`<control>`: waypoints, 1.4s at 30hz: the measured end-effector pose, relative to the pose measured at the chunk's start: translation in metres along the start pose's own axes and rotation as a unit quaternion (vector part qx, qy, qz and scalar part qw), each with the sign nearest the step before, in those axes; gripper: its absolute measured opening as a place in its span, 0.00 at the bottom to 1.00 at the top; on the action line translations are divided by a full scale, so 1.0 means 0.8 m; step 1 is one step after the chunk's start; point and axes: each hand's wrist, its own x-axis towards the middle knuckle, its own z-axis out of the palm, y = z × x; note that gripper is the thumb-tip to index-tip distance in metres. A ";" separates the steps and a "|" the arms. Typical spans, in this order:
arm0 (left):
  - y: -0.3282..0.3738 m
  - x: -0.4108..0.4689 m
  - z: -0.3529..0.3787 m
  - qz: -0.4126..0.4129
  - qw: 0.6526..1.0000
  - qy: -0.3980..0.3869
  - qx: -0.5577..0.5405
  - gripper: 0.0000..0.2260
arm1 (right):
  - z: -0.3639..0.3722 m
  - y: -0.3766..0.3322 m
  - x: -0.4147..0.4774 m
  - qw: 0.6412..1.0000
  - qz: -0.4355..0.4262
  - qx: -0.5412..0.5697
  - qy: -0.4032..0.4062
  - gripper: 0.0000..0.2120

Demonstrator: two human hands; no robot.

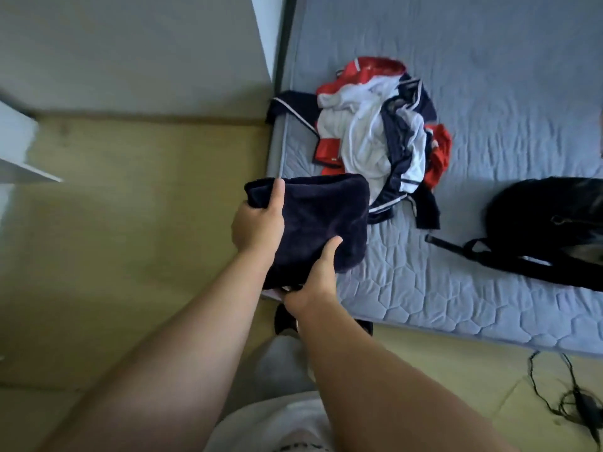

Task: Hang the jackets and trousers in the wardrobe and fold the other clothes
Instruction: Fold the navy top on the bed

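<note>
Quilted mattress point(440, 288): one clothes heap point(375, 135), one bag point(548, 216); left hand point(257, 223), right hand point(313, 282) grip one folded garment point(319, 216) (navy).

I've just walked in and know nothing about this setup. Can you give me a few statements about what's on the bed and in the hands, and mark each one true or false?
1. The left hand and the right hand both have a grip on the folded dark navy fleece garment. True.
2. The heap of red, white and navy clothes hangs in a wardrobe. False: it lies on the grey-blue quilted mattress.
3. A black backpack rests on the mattress. True.
4. The thin black cable lies on the mattress. False: it lies on the yellowish floor.
</note>
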 end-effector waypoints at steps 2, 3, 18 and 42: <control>0.049 -0.019 -0.040 -0.032 0.994 0.026 -0.098 0.32 | 0.028 -0.011 -0.049 0.993 0.018 -0.020 -0.114 0.53; 0.073 -0.028 -0.060 -0.038 0.988 0.037 -0.142 0.32 | 0.040 -0.017 -0.070 0.985 0.020 -0.043 -0.165 0.52; 0.249 -0.146 -0.424 -0.009 0.798 0.176 -0.576 0.35 | 0.230 0.051 -0.329 0.692 -0.014 -0.347 -0.633 0.35; 0.075 0.018 -0.804 0.063 0.680 0.226 -0.695 0.34 | 0.409 0.468 -0.429 0.634 -0.024 -0.410 -0.656 0.37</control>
